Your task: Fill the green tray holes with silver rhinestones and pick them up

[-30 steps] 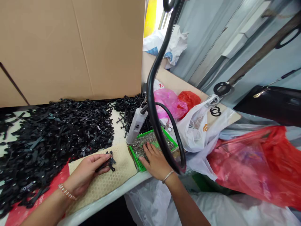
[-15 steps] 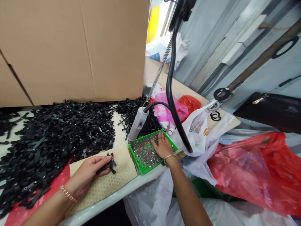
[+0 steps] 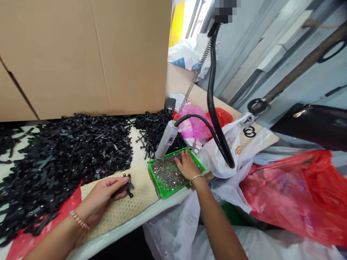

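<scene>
My left hand [image 3: 104,195] is closed around a few black plastic strip pieces [image 3: 129,186] with round ends, held above a beige honeycomb-textured mat [image 3: 121,213]. My right hand [image 3: 187,166] rests with its fingers spread on a heap of small metal parts [image 3: 168,173]; they look like tiny screws or nuts. Those parts lie in a shallow green plastic tray [image 3: 162,195] with a slotted bottom. A grey electric screwdriver [image 3: 166,140] hangs from a coil spring [image 3: 195,74], its lower end over the tray's far left corner.
A broad pile of black strip pieces [image 3: 73,151] covers the left side, with a smaller pile [image 3: 151,130] behind the tray. A tall cardboard sheet [image 3: 81,57] stands behind. Pink [image 3: 192,121] and white bags [image 3: 225,155] lie to the right. A black cable [image 3: 213,90] loops down beside the screwdriver.
The hanging screwdriver, its spring and its cable have swung to the right. Both hands stay in nearly the same places, the left still holding the black pieces.
</scene>
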Available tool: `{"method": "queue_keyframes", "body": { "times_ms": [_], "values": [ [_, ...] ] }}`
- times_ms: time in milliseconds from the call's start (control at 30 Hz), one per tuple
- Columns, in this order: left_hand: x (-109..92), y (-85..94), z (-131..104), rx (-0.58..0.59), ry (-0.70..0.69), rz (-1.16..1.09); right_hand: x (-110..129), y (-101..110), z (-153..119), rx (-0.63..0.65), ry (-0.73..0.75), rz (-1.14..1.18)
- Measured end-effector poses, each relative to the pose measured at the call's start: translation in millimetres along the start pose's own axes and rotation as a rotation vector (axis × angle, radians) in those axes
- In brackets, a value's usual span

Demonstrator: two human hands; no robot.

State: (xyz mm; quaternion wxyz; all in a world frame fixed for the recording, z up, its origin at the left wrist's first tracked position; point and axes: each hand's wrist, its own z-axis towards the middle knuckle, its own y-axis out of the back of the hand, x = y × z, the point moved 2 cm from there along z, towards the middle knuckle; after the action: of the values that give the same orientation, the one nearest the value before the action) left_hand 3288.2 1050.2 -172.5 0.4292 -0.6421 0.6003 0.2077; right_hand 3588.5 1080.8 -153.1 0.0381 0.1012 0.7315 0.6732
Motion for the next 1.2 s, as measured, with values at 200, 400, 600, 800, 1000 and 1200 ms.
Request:
{"method": "queue_keyframes", "body": {
  "times_ms": [200, 400, 600, 800, 1000, 1200],
  "values": [
    [-1, -1.6, -2, 0.010, 0.004, -0.003, 35, -9, -23, 0.124, 0.165, 0.010],
    [-2, -0.1, -2, 0.007, 0.013, -0.017, 35, -6, -82, 0.223, 0.414, 0.042],
    [-1, 0.5, -1, 0.020, 0.003, -0.013, 1, 3, -85, 0.173, 0.243, -0.081],
    [1, 2.6, 1, 0.041, -0.045, 0.008, 34, 4, -103, 0.223, 0.416, 0.033],
    [0, 2.3, 0, 0.040, -0.023, -0.009, 6, -2, -82, 0.184, 0.321, 0.015],
    [2, 3.6, 1, 0.002, -0.002, -0.025, -24, -9, -35, 0.129, 0.061, 0.018]
  ]
}}
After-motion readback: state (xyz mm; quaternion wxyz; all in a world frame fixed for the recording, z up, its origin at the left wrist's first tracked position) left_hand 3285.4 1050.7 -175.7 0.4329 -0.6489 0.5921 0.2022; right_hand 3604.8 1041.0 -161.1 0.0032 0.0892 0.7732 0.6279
